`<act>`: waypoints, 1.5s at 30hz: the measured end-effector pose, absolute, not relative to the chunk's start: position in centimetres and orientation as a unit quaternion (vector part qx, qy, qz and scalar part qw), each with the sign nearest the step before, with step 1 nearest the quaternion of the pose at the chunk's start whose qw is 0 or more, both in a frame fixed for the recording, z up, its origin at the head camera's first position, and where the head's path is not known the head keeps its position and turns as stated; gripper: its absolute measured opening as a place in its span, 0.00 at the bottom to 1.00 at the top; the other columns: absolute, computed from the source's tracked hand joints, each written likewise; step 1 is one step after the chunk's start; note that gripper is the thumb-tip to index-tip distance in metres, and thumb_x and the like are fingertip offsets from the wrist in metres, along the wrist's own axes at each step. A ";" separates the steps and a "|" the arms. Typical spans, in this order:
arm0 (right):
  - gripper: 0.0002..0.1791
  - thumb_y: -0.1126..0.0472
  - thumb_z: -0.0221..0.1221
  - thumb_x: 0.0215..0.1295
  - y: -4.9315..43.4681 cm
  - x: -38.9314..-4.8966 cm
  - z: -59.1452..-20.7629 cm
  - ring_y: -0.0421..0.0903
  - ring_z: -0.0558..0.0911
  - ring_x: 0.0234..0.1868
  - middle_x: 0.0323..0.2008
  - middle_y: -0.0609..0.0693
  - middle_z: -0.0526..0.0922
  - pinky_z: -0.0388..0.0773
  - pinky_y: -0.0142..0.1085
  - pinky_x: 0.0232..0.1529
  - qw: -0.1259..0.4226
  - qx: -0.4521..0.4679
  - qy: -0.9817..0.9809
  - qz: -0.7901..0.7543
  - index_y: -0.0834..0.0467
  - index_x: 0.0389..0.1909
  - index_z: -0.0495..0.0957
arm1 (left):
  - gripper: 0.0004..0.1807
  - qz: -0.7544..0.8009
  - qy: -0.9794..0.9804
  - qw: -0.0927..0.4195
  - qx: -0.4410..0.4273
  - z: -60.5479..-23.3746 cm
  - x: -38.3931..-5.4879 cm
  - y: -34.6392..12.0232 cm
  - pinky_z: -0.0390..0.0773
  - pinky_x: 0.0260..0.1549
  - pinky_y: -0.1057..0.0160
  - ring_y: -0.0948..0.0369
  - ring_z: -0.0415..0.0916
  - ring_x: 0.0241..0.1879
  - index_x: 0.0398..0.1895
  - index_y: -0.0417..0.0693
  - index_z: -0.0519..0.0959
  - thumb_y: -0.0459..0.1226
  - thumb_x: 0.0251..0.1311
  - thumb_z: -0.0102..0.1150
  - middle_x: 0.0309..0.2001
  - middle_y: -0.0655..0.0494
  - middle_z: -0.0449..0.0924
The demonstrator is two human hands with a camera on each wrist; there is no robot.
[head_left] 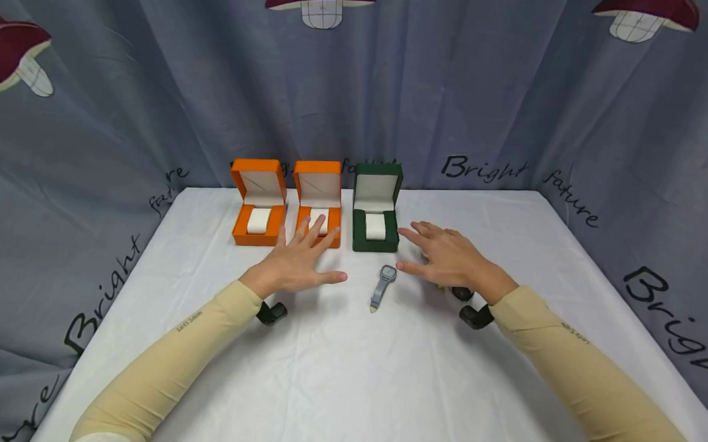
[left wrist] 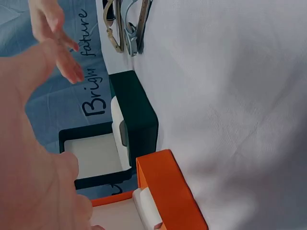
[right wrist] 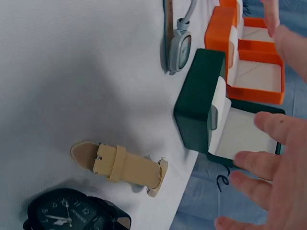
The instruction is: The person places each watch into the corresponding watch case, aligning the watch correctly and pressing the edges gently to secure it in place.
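Observation:
My left hand [head_left: 299,261] hovers with fingers spread in front of the middle orange watch box [head_left: 319,168], partly covering it. My right hand [head_left: 447,255], fingers also stretched out and holding nothing, is over the watches right of the green watch box [head_left: 375,246]. Between the hands a blue-grey watch [head_left: 379,291] lies on the cloth. Below the right hand, in the right wrist view, are a watch with a tan strap [right wrist: 132,167], its dial turned from view, and a black watch [right wrist: 67,213] with a dark dial. Another orange watch box [head_left: 252,239] stands at the left.
All three boxes stand with lids raised, white cushions inside, in a row near the back edge of the white-covered table [head_left: 346,392]. A grey-blue curtain [head_left: 442,106] with lettering hangs behind. Dark wrist-worn devices [head_left: 271,313] sit under both wrists.

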State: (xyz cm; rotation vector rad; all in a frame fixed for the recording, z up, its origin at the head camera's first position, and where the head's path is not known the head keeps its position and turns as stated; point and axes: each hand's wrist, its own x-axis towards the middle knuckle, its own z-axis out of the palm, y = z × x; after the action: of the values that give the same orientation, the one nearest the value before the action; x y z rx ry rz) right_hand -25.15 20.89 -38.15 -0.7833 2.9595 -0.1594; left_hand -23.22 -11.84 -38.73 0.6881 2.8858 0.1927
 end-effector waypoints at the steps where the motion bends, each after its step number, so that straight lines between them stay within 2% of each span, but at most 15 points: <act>1: 0.47 0.22 0.46 0.65 20.9 -25.2 -38.2 0.58 0.64 0.75 0.75 0.57 0.64 0.66 0.63 0.66 0.026 -0.256 0.964 -0.059 0.45 0.77 0.61 | 0.55 0.069 0.967 0.082 0.232 -38.8 -23.2 -11.8 0.30 0.71 0.29 0.47 0.21 0.80 0.81 0.69 0.34 0.80 0.56 0.33 0.81 0.55 0.20; 3: 0.44 0.24 0.48 0.66 21.0 -25.3 -38.3 0.58 0.71 0.70 0.70 0.57 0.72 0.73 0.60 0.60 0.009 -0.253 0.965 -0.074 0.47 0.74 0.67 | 0.54 0.084 0.965 0.074 0.236 -38.9 -23.2 -11.7 0.36 0.72 0.29 0.46 0.24 0.81 0.81 0.70 0.36 0.79 0.57 0.36 0.82 0.53 0.22; 6: 0.36 0.31 0.54 0.68 21.0 -25.6 -38.1 0.57 0.77 0.64 0.63 0.55 0.79 0.78 0.58 0.54 -0.007 -0.238 0.966 -0.102 0.48 0.69 0.73 | 0.52 0.114 0.962 0.055 0.241 -39.0 -23.6 -11.4 0.45 0.74 0.34 0.46 0.34 0.81 0.82 0.65 0.44 0.74 0.61 0.45 0.82 0.49 0.31; 10: 0.26 0.43 0.59 0.69 21.0 -25.8 -38.0 0.54 0.81 0.57 0.58 0.53 0.83 0.80 0.54 0.50 -0.019 -0.221 0.964 -0.145 0.51 0.63 0.79 | 0.44 0.162 0.957 0.029 0.238 -39.0 -24.0 -10.8 0.62 0.71 0.41 0.47 0.53 0.78 0.79 0.53 0.59 0.62 0.65 0.56 0.79 0.45 0.53; 14: 0.21 0.51 0.59 0.70 21.2 -26.1 -38.2 0.54 0.83 0.52 0.55 0.53 0.84 0.80 0.51 0.48 -0.024 -0.217 0.959 -0.180 0.55 0.59 0.81 | 0.32 0.201 0.950 -0.002 0.239 -39.0 -24.1 -10.2 0.76 0.61 0.48 0.51 0.74 0.64 0.70 0.46 0.72 0.51 0.67 0.59 0.66 0.48 0.75; 17: 0.20 0.54 0.59 0.71 21.3 -26.3 -38.2 0.54 0.83 0.51 0.53 0.55 0.85 0.80 0.50 0.48 -0.022 -0.220 0.956 -0.194 0.58 0.59 0.81 | 0.22 0.220 0.944 -0.030 0.242 -39.0 -24.2 -9.7 0.81 0.53 0.52 0.54 0.81 0.53 0.60 0.44 0.79 0.45 0.68 0.59 0.55 0.48 0.83; 23: 0.18 0.58 0.59 0.71 21.2 -26.4 -38.1 0.52 0.83 0.48 0.52 0.56 0.85 0.80 0.48 0.47 -0.018 -0.215 0.950 -0.226 0.60 0.58 0.81 | 0.14 0.248 0.936 -0.061 0.240 -39.0 -24.6 -8.7 0.82 0.44 0.58 0.57 0.81 0.41 0.50 0.42 0.84 0.39 0.67 0.59 0.41 0.50 0.86; 31: 0.17 0.60 0.59 0.70 20.7 -26.4 -38.6 0.50 0.84 0.44 0.50 0.57 0.86 0.81 0.46 0.45 -0.026 -0.218 0.944 -0.247 0.61 0.56 0.82 | 0.11 0.270 0.931 -0.069 0.234 -39.1 -25.4 -7.2 0.80 0.35 0.64 0.60 0.76 0.32 0.47 0.42 0.84 0.36 0.68 0.56 0.34 0.55 0.83; 35: 0.16 0.61 0.59 0.69 20.4 -26.3 -39.0 0.50 0.85 0.42 0.48 0.55 0.87 0.81 0.45 0.42 -0.033 -0.218 0.940 -0.259 0.61 0.54 0.83 | 0.12 0.284 0.930 -0.067 0.224 -39.0 -25.9 -6.4 0.80 0.38 0.63 0.60 0.76 0.35 0.49 0.42 0.83 0.37 0.69 0.57 0.36 0.55 0.83; 45: 0.17 0.62 0.59 0.68 19.8 -25.8 -40.3 0.50 0.85 0.42 0.49 0.58 0.86 0.82 0.46 0.43 -0.031 -0.215 0.937 -0.272 0.64 0.55 0.82 | 0.16 0.287 0.933 -0.045 0.213 -39.8 -28.2 -5.2 0.80 0.51 0.58 0.56 0.76 0.45 0.56 0.41 0.79 0.38 0.68 0.59 0.51 0.49 0.81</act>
State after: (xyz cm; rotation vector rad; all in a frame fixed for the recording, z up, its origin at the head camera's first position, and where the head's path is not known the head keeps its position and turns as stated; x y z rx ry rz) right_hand -25.81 19.83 -40.25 -0.6896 3.0046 -0.8725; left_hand -28.24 -5.24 -39.81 0.6887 3.0183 0.9275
